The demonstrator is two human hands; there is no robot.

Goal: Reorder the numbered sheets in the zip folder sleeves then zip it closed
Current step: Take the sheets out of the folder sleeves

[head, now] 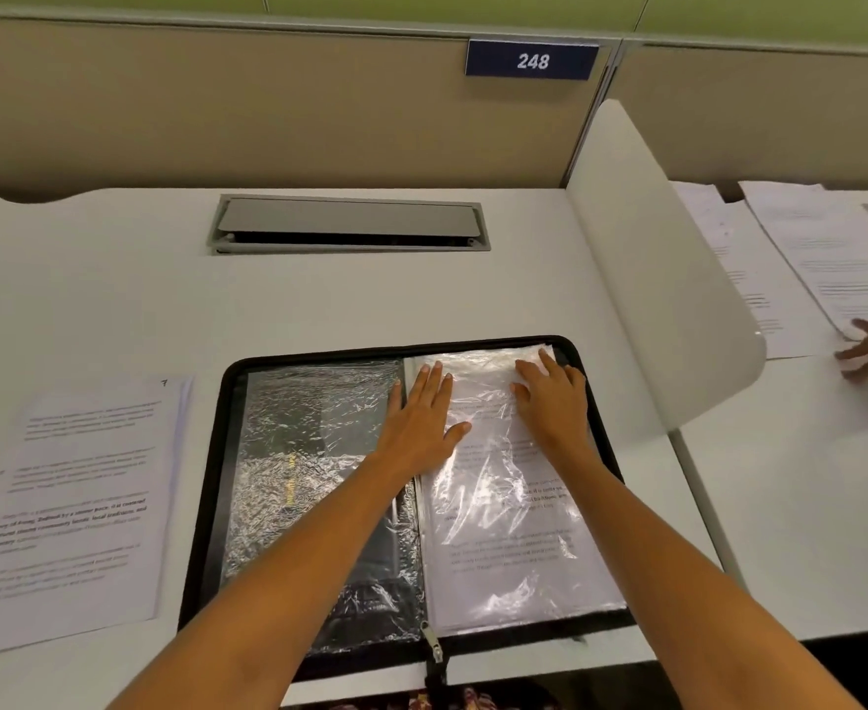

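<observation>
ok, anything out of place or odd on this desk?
One thing: loose sheets, top one marked 7, lie slightly askew on the desk left of the open zip folder, outside its sleeves. The sleeves are crinkled. The left hand and right hand lie flat on the right sleeve.

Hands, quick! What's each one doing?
Left hand: open, flat on the crinkly clear plastic sleeve.
Right hand: open, flat on the same sleeve.

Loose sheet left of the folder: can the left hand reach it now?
Probably yes. The left hand lies flat on the sleeves, holding nothing; the loose sheet lies uncovered on the desk beside the folder.
</observation>
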